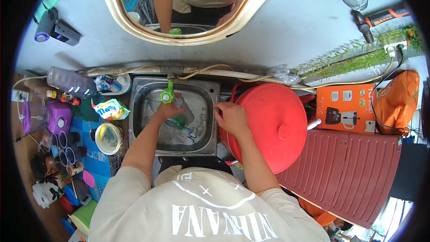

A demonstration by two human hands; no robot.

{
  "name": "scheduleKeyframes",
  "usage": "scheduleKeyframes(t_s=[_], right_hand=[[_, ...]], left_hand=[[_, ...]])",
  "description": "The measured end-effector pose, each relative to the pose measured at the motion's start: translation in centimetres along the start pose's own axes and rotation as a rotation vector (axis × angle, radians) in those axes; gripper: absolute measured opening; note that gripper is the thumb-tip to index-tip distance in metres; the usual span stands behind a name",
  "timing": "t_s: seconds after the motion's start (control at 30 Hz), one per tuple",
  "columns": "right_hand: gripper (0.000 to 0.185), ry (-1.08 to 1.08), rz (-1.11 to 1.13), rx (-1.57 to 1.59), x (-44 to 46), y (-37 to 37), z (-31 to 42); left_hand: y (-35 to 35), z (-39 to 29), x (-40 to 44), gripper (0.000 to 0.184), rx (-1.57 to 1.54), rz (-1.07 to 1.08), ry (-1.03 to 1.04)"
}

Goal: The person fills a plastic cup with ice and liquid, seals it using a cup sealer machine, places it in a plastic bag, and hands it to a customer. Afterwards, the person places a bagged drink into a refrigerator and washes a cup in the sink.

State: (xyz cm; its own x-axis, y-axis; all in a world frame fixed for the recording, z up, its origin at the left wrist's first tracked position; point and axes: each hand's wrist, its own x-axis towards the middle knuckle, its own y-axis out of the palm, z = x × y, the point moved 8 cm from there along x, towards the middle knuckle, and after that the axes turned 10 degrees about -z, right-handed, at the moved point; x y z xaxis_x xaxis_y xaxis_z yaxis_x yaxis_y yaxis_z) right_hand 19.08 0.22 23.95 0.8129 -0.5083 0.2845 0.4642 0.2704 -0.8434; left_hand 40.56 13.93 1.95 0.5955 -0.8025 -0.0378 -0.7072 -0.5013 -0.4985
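Note:
My left hand [167,111] is inside the metal sink [210,131], just below the green tap [167,95]. Its fingers are closed around what looks like a clear cup [185,113], partly hidden by the hand. Below the cup, on the sink floor, lies a brush [181,124] with green bristles and a blue looped end. My right hand [232,116] has its fingers curled at the sink's right rim, beside a big red lidded bucket [271,127].
Left of the sink stand a white tub [109,138], a Mama packet [110,109], a purple blender [58,118] and several cups [71,153]. On the right are an orange box [342,107] and a maroon ridged cabinet [345,170]. A mirror [192,39] hangs above the sink.

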Motion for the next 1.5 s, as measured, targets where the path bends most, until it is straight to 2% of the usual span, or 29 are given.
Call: scheduleKeyframes(t_s=[0.03,0.1,0.23,0.3,0.33,0.4,0.43,0.47,0.53,0.57,0.63,0.67,0.7,0.73,0.8,0.87,0.93,1.0,1.17,1.2,1.23,1.27,1.3,1.33,1.4,1.43,1.47,1.5], right_hand=[[0.017,0.009,0.015,-0.011,0.1,0.0,0.0],[0.017,0.03,0.032,-0.02,0.1,0.1,0.0],[0.021,0.052,0.06,-0.073,0.1,0.9,-0.3],[0.022,0.047,0.083,-0.101,0.1,1.5,-0.1],[0.023,0.063,0.138,-0.16,0.0,2.0,-0.1],[0.024,0.061,0.199,-0.213,0.0,3.6,0.9],[0.024,0.164,0.195,-0.149,-0.1,4.4,0.8],[0.025,0.266,0.19,-0.086,-0.1,5.4,0.6],[0.026,0.321,0.232,0.007,0.0,9.7,0.2],[0.027,0.389,0.268,0.094,-0.2,13.1,-0.8],[0.028,0.331,0.229,0.251,-3.6,26.3,-8.2],[0.027,1.017,0.327,0.712,-4.7,28.8,-8.3],[0.028,1.374,0.306,1.202,-6.7,33.7,-8.5],[0.036,1.503,0.345,1.412,-6.7,36.2,-7.4],[0.047,1.404,0.46,1.632,-5.4,40.1,-5.6],[0.048,1.321,0.55,1.643,-3.9,42.7,-3.7],[0.049,1.27,0.631,1.528,-3.0,44.4,-2.6],[0.05,1.207,0.694,1.402,-2.4,45.2,-2.1],[0.053,0.984,0.789,1.138,-2.6,46.7,-1.6],[0.053,0.967,0.791,1.12,-3.0,46.4,-1.9],[0.053,0.968,0.781,1.123,-2.3,42.8,-0.4],[0.06,1.134,0.962,1.202,-4.0,38.9,1.4],[0.068,1.299,1.147,1.274,-5.5,34.4,3.6],[0.068,1.298,1.137,1.276,-6.6,32.4,3.1],[0.066,1.129,1.215,1.497,-8.2,28.5,4.6],[0.066,1.13,1.205,1.496,-9.4,28.5,4.2],[0.062,1.187,1.034,1.41,-10.2,29.0,2.5],[0.058,1.236,0.864,1.321,-10.6,29.3,0.5]], left_hand=[[-0.3,-0.3,-0.4,0.081,0.002,0.005,0.004],[-1.8,-0.7,-1.1,0.072,-0.223,-0.126,-0.036],[-3.3,-1.2,-1.2,0.058,-0.258,-0.197,-0.111],[-2.8,-1.3,-1.1,0.047,-0.315,-0.16,-0.037],[-3.5,-2.3,-1.2,0.047,-0.314,-0.176,-0.044],[-4.7,-3.1,-1.8,0.044,-0.413,-0.091,-0.278],[-3.4,-0.4,-1.8,0.043,-0.458,-0.005,-0.326],[-3.2,0.9,-1.9,0.043,-0.459,-0.022,-0.329],[-1.8,3.4,-3.5,0.041,-0.604,0.1,-0.587],[-2.1,3.6,-4.2,0.037,-0.707,0.087,-0.63],[-1.5,4.3,-5.8,0.032,-0.953,0.101,-0.731],[-0.6,5.0,-5.8,0.031,-1.095,0.127,-0.78],[-1.0,3.8,-6.1,0.031,-1.13,0.128,-0.773],[-1.8,2.3,-6.4,0.031,-1.178,0.134,-0.776],[-2.4,1.4,-7.7,0.029,-1.247,0.143,-0.788],[-3.3,0.7,-8.5,0.029,-1.262,0.145,-0.776],[-4.5,-0.5,-9.8,0.031,-1.327,0.072,-0.875],[-4.6,0.2,-10.7,0.032,-1.36,0.064,-0.879],[-3.7,5.0,-11.5,0.03,-1.326,-0.023,-0.926],[-4.3,6.2,-11.0,0.029,-1.167,-0.129,-0.837],[-4.9,7.1,-10.4,0.029,-1.008,-0.23,-0.745],[-4.1,7.6,-10.0,0.029,-1.007,-0.222,-0.74],[-4.5,7.9,-9.2,0.03,-0.813,-0.278,-0.616],[-4.7,7.7,-8.3,0.03,-0.62,-0.331,-0.488],[-2.6,7.8,-6.3,0.031,-0.549,-0.302,-0.429],[-1.5,7.7,-5.2,0.031,-0.473,-0.278,-0.377],[-0.2,7.6,-3.9,0.031,-0.476,-0.27,-0.372],[1.1,7.2,-2.3,0.033,-0.324,-0.255,-0.321]])
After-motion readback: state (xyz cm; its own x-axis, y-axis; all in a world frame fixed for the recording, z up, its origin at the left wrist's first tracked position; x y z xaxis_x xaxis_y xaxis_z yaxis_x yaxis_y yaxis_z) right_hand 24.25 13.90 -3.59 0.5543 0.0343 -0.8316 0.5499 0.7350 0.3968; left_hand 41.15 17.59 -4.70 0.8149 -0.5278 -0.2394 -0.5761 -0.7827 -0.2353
